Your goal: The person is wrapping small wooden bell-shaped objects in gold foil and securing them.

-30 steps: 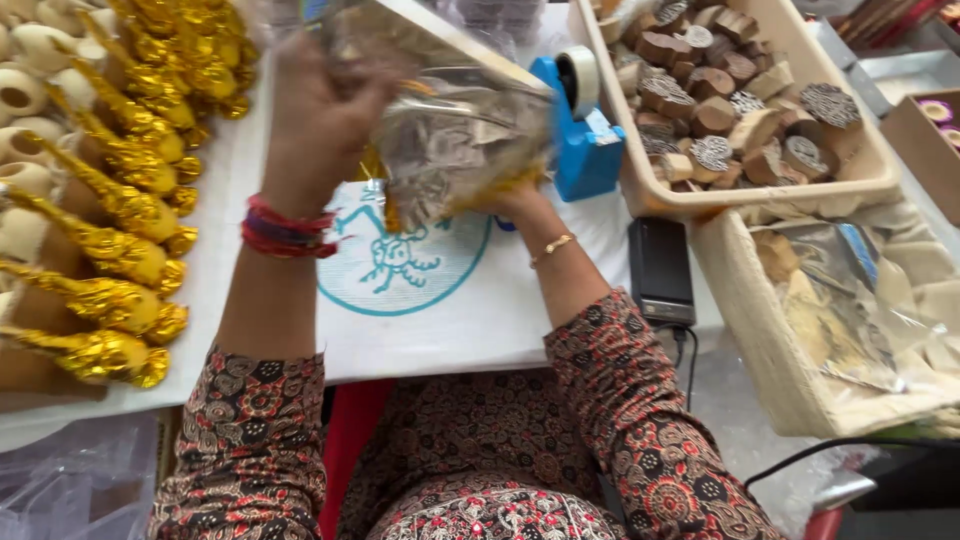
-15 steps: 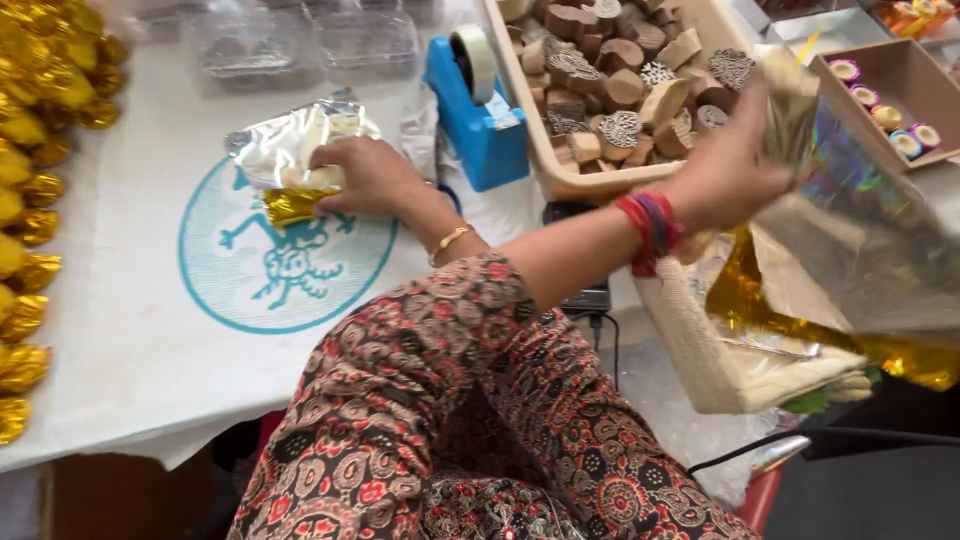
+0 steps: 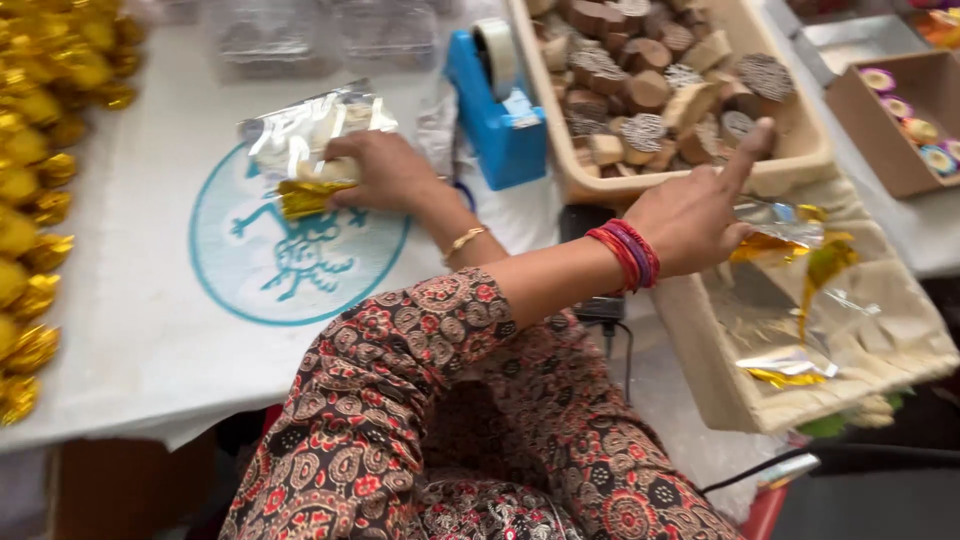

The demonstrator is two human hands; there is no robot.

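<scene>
My arms are crossed. My right hand, with a thin gold bracelet, presses down on a silver and gold foil bundle lying on the white cloth with a teal round print. My left hand, with red threads at the wrist, reaches right over a beige fabric basket. Its forefinger points outward, while thumb and other fingers pinch a silver and gold foil sheet. More foil sheets lie in the basket.
A blue tape dispenser stands behind my right hand. A beige tray holds several carved wooden blocks. Gold-wrapped objects line the left edge. A cardboard box of small colourful pieces sits far right. Clear plastic tubs stand at the back.
My left hand crossed from the table to the right, carried a stack of foil sheets over the basket and lowered it in. My right hand set the foil bundle down on the cloth.
</scene>
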